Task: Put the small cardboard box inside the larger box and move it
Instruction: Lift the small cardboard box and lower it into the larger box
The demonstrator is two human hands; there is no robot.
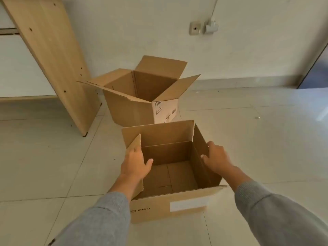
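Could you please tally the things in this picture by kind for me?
Cardboard boxes: 2 (near box, far box)
Hands: 2 (left hand, right hand)
Wooden panels: 1 (wooden panel)
Wall sockets: 2 (bare socket, socket with plug)
Total: 7

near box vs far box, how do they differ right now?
The near box is gripped by the left hand and right hand; the far box stands untouched. Near box flaps stand upright; far box flaps splay outward. Both are open, empty brown cardboard.
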